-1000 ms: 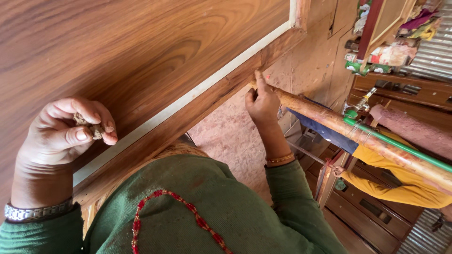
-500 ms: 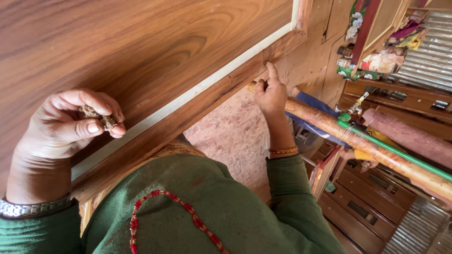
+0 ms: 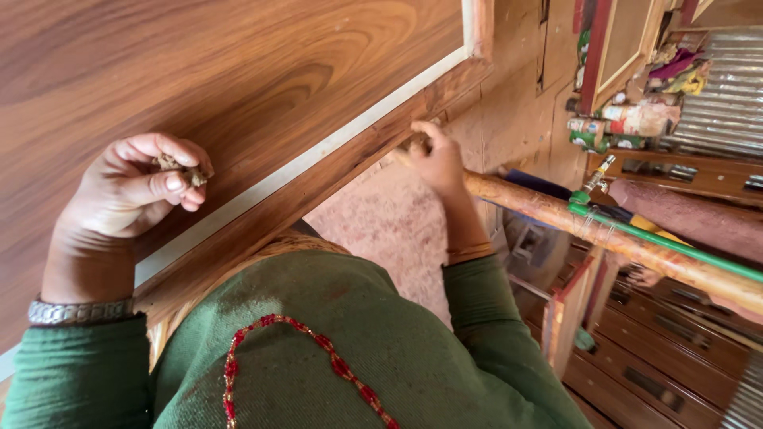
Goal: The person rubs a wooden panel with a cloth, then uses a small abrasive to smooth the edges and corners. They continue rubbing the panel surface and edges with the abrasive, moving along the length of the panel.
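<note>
Left hand (image 3: pixel 131 191) near, pinching a small wad of brownish filler (image 3: pixel 184 168) between thumb and fingertips, held against the wood-grain panel (image 3: pixel 238 63). Right hand (image 3: pixel 433 155) farther along, fingers curled, pressing at the frame's lower edge (image 3: pixel 334 176) near the corner; what it holds can't be made out. Looks like a gap-filling step; next move calls for fresh filler passed across to the right hand.

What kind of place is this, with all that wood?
Probably a carpentry or furniture workshop. A big wood-grain panel with a wooden edge strip is being worked on, unfinished drawer fronts lie stacked on the floor, and a corrugated metal wall stands behind.
</note>
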